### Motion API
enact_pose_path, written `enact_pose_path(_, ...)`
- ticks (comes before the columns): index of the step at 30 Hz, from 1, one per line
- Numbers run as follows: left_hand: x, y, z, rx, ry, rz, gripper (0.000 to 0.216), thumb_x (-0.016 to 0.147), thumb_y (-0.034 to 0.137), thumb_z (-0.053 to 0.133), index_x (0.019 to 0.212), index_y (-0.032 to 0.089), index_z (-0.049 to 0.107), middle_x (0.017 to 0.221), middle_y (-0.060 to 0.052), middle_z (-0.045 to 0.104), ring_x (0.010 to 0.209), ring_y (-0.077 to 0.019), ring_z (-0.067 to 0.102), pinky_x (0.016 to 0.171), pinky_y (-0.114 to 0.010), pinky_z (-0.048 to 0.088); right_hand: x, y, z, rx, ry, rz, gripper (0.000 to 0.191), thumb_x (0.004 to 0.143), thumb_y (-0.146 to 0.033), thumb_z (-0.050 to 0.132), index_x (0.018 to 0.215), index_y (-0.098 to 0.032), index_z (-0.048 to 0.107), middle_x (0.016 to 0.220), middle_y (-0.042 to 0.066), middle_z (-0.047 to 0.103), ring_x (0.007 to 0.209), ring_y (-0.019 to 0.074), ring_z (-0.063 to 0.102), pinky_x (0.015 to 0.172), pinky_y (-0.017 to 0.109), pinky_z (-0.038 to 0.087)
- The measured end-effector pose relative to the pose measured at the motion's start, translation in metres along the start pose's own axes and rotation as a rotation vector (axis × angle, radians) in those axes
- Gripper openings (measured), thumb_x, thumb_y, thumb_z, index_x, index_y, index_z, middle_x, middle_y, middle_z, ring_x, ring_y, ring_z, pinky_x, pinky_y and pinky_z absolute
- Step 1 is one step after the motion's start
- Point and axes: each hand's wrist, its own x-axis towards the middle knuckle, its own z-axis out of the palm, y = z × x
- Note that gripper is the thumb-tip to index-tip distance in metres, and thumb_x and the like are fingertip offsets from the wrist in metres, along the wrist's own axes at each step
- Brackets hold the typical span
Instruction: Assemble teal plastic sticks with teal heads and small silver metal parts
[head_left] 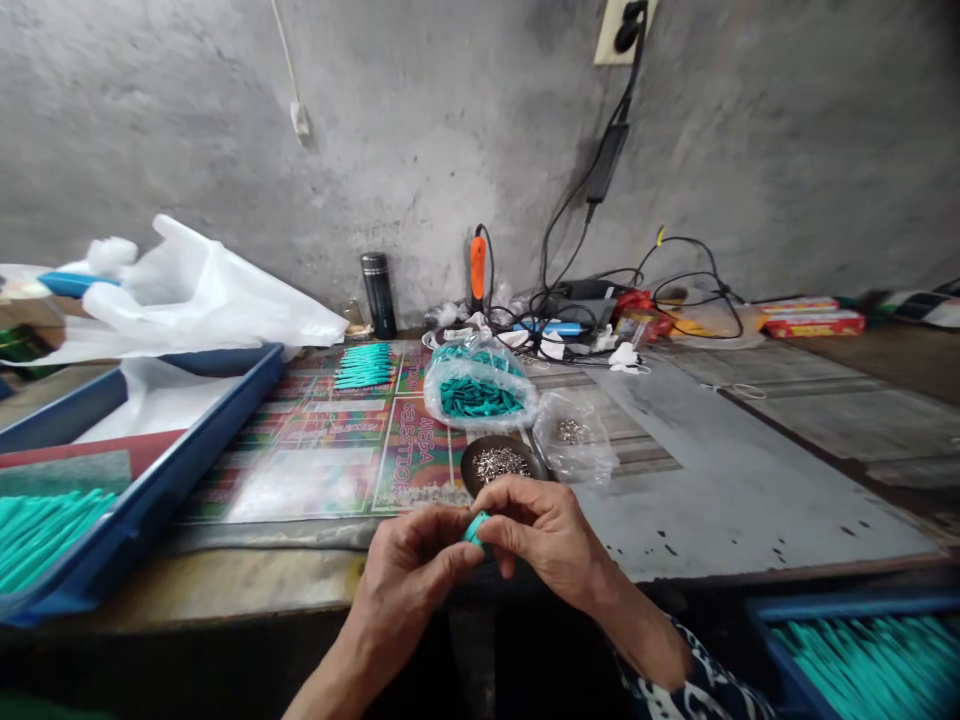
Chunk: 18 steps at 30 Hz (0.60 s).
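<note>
Close to the table's front edge, my left hand [416, 555] pinches a small teal plastic piece [474, 528] between thumb and fingers. From the other side my right hand [544, 540] is closed on the same piece, its thumb against it; anything smaller in those fingertips is hidden. Just beyond the hands is a dark round dish [471, 468] of small shiny metal parts [501, 462]. Behind it, an open clear plastic bag [525, 410] is filled with teal pieces [476, 396]. To its right, another clear bag [592, 460] holds more small metal parts [572, 431].
A row of teal sticks [364, 366] lies on the patterned sheet. Blue trays with long teal pieces stand left [259, 375] and low right [776, 610]. A dark flask [379, 295], an orange-handled tool [478, 268], tangled cables [551, 285] and white plastic sheeting [202, 290] line the wall.
</note>
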Motion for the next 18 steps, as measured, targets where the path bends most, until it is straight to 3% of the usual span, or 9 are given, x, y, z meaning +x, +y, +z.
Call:
enact_pose_path(6,-0.004,-0.011,0.011,0.306,0.179,0.164,0.016,0.084,0.034,0.067,0.088,0.020,0.072,0.078,-0.002,0.074,0.070,-0.0173,0.065,0.066,-0.024,0.049,0.001,0.007,0.007,0.025,0.088,0.021,0.030,0.079,-0.043,0.077,0.083,-0.015,0.066,0.063,-0.001,0.061,0.045,0.0082,0.052,0.042,0.018,0.042)
enact_pose_path(10,-0.005,-0.013,0.008,0.443,0.209,0.274,0.010,0.085,0.026,0.065,0.090,0.022,0.072,0.078,0.001,0.074,0.068,-0.0150,0.067,0.065,-0.021,0.049,0.004,0.002,0.000,-0.072,-0.003,0.063,0.028,0.082,-0.042,0.073,0.085,-0.015,0.067,0.065,-0.001,0.062,0.047,0.0095,0.054,0.045,0.019,0.043)
enact_pose_path(12,-0.005,-0.013,0.005,0.506,0.234,0.316,0.007,0.084,0.024,0.065,0.087,0.022,0.071,0.076,0.001,0.073,0.066,-0.0143,0.067,0.064,-0.020,0.049,0.012,-0.004,-0.011,-0.237,-0.053,0.050,0.020,0.086,-0.036,0.067,0.086,-0.015,0.068,0.065,-0.001,0.062,0.047,0.0100,0.056,0.047,0.020,0.044)
enact_pose_path(14,-0.006,-0.014,0.002,0.554,0.264,0.343,0.006,0.084,0.024,0.065,0.083,0.022,0.070,0.073,0.002,0.072,0.063,-0.0139,0.066,0.061,-0.019,0.048,0.026,-0.009,-0.027,-0.547,-0.022,-0.042,0.014,0.090,-0.026,0.061,0.086,-0.016,0.069,0.068,-0.001,0.064,0.049,0.0107,0.057,0.051,0.022,0.046)
enact_pose_path(16,-0.007,-0.015,0.000,0.590,0.276,0.362,0.007,0.085,0.025,0.064,0.082,0.022,0.069,0.069,0.002,0.071,0.060,-0.0135,0.065,0.057,-0.019,0.048,0.046,-0.011,-0.045,-0.921,0.056,-0.169,0.014,0.091,-0.018,0.057,0.086,-0.016,0.070,0.078,0.002,0.068,0.062,0.0136,0.062,0.062,0.025,0.050)
enact_pose_path(18,-0.009,-0.018,-0.003,0.617,0.270,0.379,0.008,0.086,0.025,0.063,0.082,0.022,0.068,0.067,0.002,0.070,0.057,-0.0127,0.064,0.055,-0.018,0.047,0.070,-0.009,-0.061,-1.101,0.099,-0.206,0.014,0.089,-0.013,0.058,0.088,-0.016,0.072,0.089,0.006,0.069,0.081,0.0192,0.064,0.076,0.031,0.049)
